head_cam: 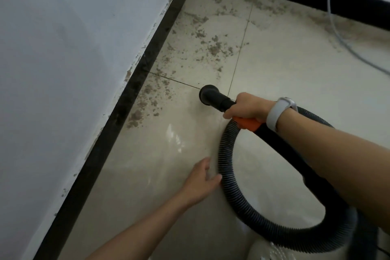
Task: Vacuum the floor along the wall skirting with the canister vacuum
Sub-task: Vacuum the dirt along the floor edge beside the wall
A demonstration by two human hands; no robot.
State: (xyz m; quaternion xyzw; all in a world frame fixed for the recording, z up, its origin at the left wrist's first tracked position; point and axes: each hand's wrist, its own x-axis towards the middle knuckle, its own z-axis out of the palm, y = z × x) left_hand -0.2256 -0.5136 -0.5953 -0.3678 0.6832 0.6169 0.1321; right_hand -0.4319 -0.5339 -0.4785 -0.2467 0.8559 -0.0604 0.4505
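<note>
Right hand (247, 106) grips the black nozzle (213, 99), tip near dirt (145, 101) by the skirting (118, 116). Left hand (200, 179), fingers straight, touches the hose (226, 154). Vacuum body is out of view, hose cut off at btm edge.

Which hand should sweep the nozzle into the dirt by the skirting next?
Right. The right hand already grips the vacuum nozzle, which points at the dirt along the black skirting. The left hand lies open beside the ribbed hose.
</note>
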